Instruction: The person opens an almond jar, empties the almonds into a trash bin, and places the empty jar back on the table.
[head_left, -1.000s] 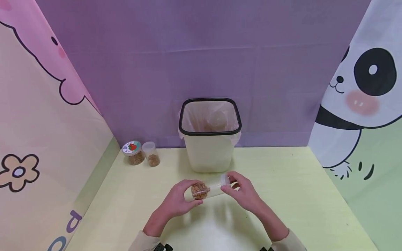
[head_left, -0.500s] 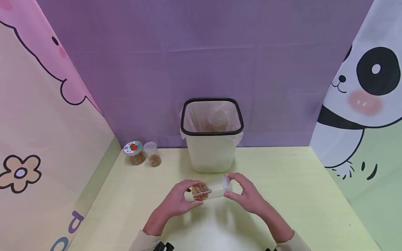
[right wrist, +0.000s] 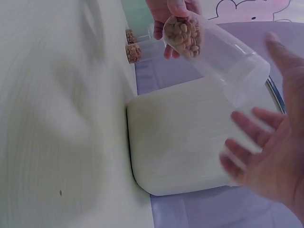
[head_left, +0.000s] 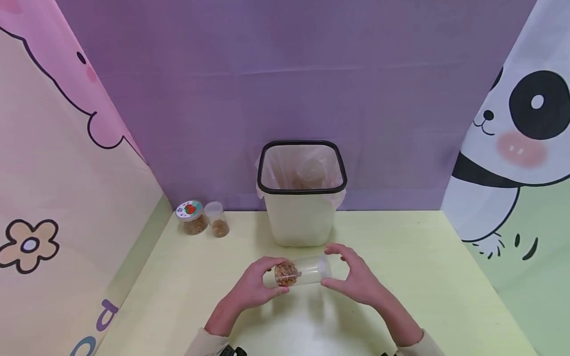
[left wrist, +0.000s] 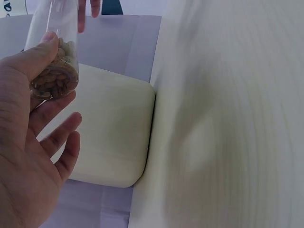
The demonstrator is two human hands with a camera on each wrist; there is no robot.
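Note:
A clear plastic jar (head_left: 309, 270) with a whitish translucent lid (head_left: 323, 268) is held sideways above the table. Brown peanut-like nuts (head_left: 286, 274) are gathered at its base end. My left hand (head_left: 256, 283) grips that end between thumb and fingers, and the left wrist view shows the thumb (left wrist: 42, 50) pressed along the jar's side. Around the lid end, my right hand (head_left: 356, 279) is spread with thumb and fingers wide apart. In the right wrist view, its fingers (right wrist: 249, 128) stand apart from the lid (right wrist: 249, 78).
Behind the hands stands a cream bin (head_left: 303, 220) with a black rim and a clear liner. At the back left are a round jar (head_left: 194, 225) with a strawberry-printed lid and a small clear jar (head_left: 218, 225), both with brown contents. A purple backdrop (head_left: 303, 99) closes off the rear.
My right hand has loosened from the lid, its fingers spreading wider and drawing slightly right. The left hand keeps holding the jar, which is now more level.

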